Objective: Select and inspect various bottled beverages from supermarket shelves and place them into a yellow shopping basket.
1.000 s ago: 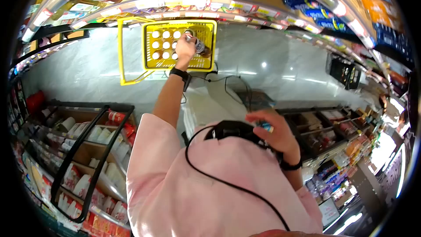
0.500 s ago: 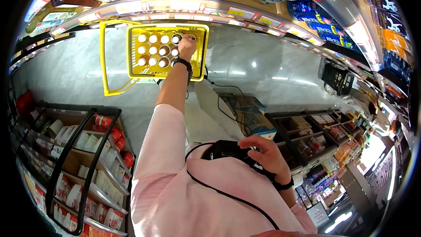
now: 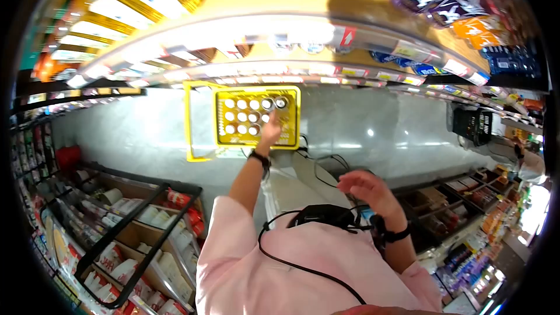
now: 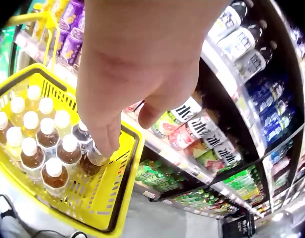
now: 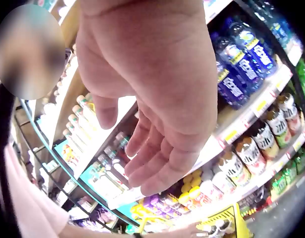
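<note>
In the head view my left hand (image 3: pixel 271 130) is over the right part of a yellow shopping basket (image 3: pixel 298 125), right beside a bottle with a dark cap (image 3: pixel 280 103). The left wrist view has its fingers pointing down, fingertips right at a labelled brown drink bottle (image 4: pixel 91 165), the thumb spread apart from them. Several white-capped bottles (image 4: pixel 54 168) of brown and yellowish drinks stand upright in rows in the basket. My right hand (image 3: pixel 373 192) hangs before my waist, fingers loosely bent, holding nothing; the right wrist view shows its palm side.
Drink shelves (image 4: pixel 222 183) rise beyond the basket. The basket's yellow handle (image 3: pixel 188 122) is folded out to the left. Behind on the left is a rack of packaged goods (image 3: pixel 146 233). A black basket (image 3: pixel 471 125) stands farther right on the grey floor (image 3: pixel 373 140). A cable hangs across my shirt.
My left hand gripped a bottle over the basket, lowered it among the others at the right end, and has drawn back slightly toward me. The right hand stays near my waist.
</note>
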Available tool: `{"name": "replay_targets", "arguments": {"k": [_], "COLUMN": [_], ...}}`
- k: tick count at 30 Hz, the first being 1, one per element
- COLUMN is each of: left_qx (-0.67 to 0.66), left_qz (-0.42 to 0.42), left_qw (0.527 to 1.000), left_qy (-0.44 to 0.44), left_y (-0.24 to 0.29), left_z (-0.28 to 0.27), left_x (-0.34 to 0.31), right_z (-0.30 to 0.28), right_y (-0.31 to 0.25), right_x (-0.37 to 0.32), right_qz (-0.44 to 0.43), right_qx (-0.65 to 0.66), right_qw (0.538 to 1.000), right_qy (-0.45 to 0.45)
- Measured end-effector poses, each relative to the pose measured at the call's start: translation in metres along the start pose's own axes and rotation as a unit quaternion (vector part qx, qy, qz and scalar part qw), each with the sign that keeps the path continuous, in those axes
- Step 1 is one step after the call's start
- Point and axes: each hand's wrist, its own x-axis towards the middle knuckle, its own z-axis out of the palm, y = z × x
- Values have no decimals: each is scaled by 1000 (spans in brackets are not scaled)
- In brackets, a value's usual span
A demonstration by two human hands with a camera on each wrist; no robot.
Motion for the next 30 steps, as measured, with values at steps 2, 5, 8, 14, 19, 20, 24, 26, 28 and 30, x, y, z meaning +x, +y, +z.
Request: {"name": "replay_targets", "arguments": {"k": [2,5,8,14,19,20,24,26,28,30], "left_qx": [-400,-182,-185,-158,-28,15,155,235,252,294], "left_qz": [-22,-137,-104,-95,16,16,-23,-27,-18,5], "left_qw": [907,972,972,955,973,979,979,964,959,949], "left_qy": [-132,55,96,233,228,202,130,123,127,115], "left_y": [-35,96,98,109,131,140,142,140,153,164], "left_z": [-28,-54,-99,-135,-125,-124,-128,-124,-110,-100], "left_x": [-31,-158,-227,-292,-286,-285,-279,-278,-282,-290], "right_z": [2,21,60,132,151,150,134,120,113,121], "right_y": [-24,-70,-108,-120,-132,-127,-117,-111,-98,-91], "right_x": [12,27,38,57,53,55,53,56,65,61], "right_qz": [-82,-162,-273,-326,-318,-343,-412,-412,-369,-317], "right_qx": [-13,-73,-157,-241,-277,-275,-171,-106,-43,-82], "right_qw": [995,982,948,906,894,888,886,902,928,944], "right_qy": [-48,-66,-40,-120,-148,-132,-127,-65,-23,-33]}}
